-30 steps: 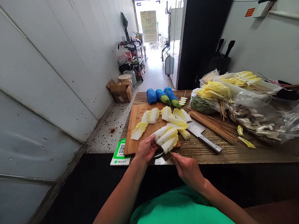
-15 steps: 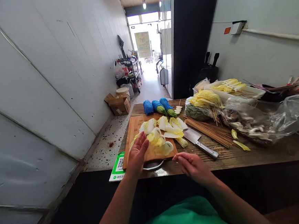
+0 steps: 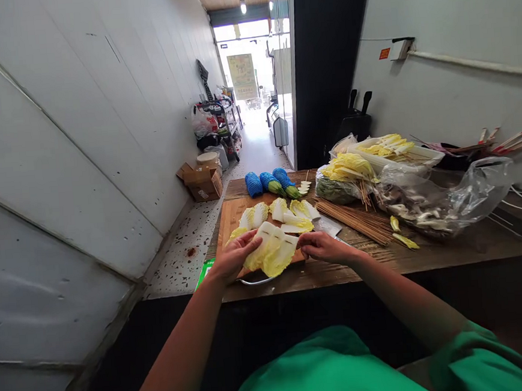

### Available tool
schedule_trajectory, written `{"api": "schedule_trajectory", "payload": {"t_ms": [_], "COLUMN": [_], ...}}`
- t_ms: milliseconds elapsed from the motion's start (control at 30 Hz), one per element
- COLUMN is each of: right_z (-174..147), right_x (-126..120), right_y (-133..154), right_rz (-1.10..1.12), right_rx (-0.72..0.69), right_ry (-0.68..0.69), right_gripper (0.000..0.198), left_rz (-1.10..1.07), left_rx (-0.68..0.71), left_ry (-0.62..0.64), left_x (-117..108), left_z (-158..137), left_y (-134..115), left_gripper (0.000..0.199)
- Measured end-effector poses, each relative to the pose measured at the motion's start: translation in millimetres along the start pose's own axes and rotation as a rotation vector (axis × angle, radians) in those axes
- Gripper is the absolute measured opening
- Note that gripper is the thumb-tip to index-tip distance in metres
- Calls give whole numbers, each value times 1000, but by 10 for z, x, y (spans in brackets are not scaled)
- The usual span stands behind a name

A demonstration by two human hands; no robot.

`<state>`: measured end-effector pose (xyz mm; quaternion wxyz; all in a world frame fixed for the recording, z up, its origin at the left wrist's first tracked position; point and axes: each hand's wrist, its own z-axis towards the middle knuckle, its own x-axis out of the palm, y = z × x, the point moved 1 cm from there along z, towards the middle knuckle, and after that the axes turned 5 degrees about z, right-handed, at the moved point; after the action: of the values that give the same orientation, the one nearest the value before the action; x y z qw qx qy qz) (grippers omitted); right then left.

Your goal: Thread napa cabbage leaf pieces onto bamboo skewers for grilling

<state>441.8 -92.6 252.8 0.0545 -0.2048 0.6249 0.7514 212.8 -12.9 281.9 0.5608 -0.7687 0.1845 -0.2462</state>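
The left hand (image 3: 237,256), at lower centre of the frame, is partly closed, thumb above and fingers behind, on the left edge of a set of pale yellow cabbage leaves (image 3: 272,252). The right hand (image 3: 322,248), just right of it, has its fingers curled closed at the right edge of the leaves, on the end of a thin skewer (image 3: 289,242). Short dark lengths of the skewer show across the leaves; the gripped tip is hidden. The leaves are held raised over the near edge of a wooden cutting board (image 3: 230,215).

On the board, at centre frame, lie loose leaves (image 3: 254,216). A knife (image 3: 330,226) lies right of the board, partly hidden behind the right hand. Beyond it, right of centre, a bundle of wooden sticks (image 3: 357,219) lies slantwise on the bench (image 3: 433,258). Three green vegetables in blue net sleeves (image 3: 272,182) lie behind the board. At right of frame stand a clear plastic bag (image 3: 482,190), its contents appearing to be mushrooms, and a white tray (image 3: 427,156) of yellow leaves.
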Motion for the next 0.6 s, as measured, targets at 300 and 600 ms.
{"api": "schedule_trajectory", "payload": {"t_ms": [300, 600], "right_z": [-6, 94], "right_x": [7, -79], "right_y": [20, -4], "right_rz": [173, 154], "right_rx": [68, 82], "right_ry": [61, 193], "right_gripper": [40, 42], "left_rz": [78, 341], "left_rx": [57, 125], "left_ry": [-4, -28], "left_x": [-30, 97], "left_z": [-98, -3], "left_y": [-24, -128], "left_gripper": [31, 39]}}
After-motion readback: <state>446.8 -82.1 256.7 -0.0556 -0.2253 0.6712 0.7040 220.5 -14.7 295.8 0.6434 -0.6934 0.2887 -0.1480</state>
